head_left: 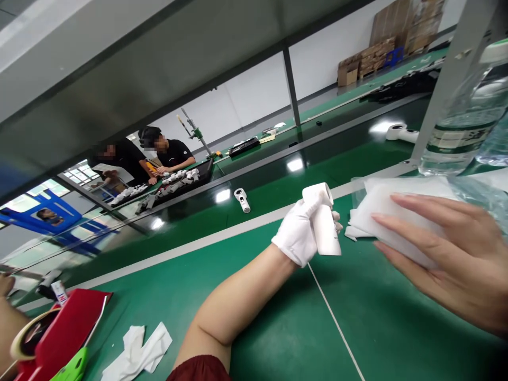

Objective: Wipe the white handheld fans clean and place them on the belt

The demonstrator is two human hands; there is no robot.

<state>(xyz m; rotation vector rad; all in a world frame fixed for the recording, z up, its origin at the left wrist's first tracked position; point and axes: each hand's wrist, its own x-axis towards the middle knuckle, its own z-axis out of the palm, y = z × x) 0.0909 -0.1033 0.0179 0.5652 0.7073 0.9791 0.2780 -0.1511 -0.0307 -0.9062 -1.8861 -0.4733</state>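
My left hand (298, 231), in a white glove, is wrapped round a white handheld device (327, 231) with a short round head and a thick handle. The device is tilted, its handle pointing down, above the green table. To its right lies a stack of white wipes (400, 211), partly in a clear plastic bag (482, 193). My right hand (448, 238), bare and slightly blurred, has its fingers stretched out and apart over the stack, seemingly touching it. Whether the fingertips pinch a sheet does not show; the thumb is mostly hidden.
Water bottles (452, 132) stand by the metal post at right. Another white device (242, 200) lies on the dark green conveyor. Crumpled white wipes (138, 349), a red holder (73, 328) and a tape roll (29, 336) are at lower left. Co-workers (174, 153) sit across the line.
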